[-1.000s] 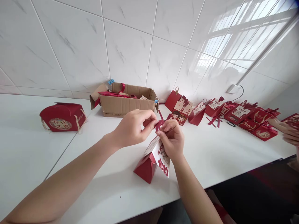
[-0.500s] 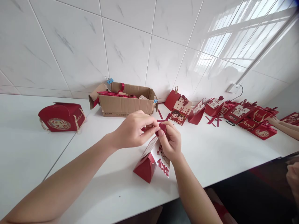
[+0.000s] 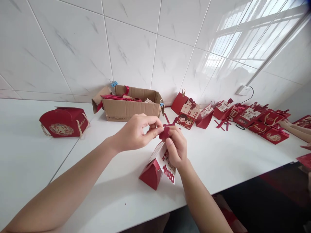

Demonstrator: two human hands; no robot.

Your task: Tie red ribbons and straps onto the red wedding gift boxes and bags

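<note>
A red triangular gift box [image 3: 150, 175] stands on the table in front of me, with a white printed card [image 3: 167, 165] over its sloping top. Dark red ribbon [image 3: 164, 133] forms a small loop or bow just above the box's peak. My left hand [image 3: 137, 134] is closed in a pinch at the ribbon's left side; the bit between its fingertips is tiny. From the right, my right hand [image 3: 178, 147] grips the ribbon between thumb and fingers, close against the card. The fingers partly hide the knot area.
An open cardboard box [image 3: 131, 108] with red ribbon inside sits by the tiled wall. To the left is a red box with rope handles [image 3: 64, 123]. Finished-looking gift boxes [image 3: 186, 118] and loose ribbon strips [image 3: 222, 124] lie rightward. Another person's arm [image 3: 295, 131] reaches in at far right.
My left hand has drawn slightly up and left, and the ribbon loop shows more between my hands. A red item has appeared by the other person at the right edge.
</note>
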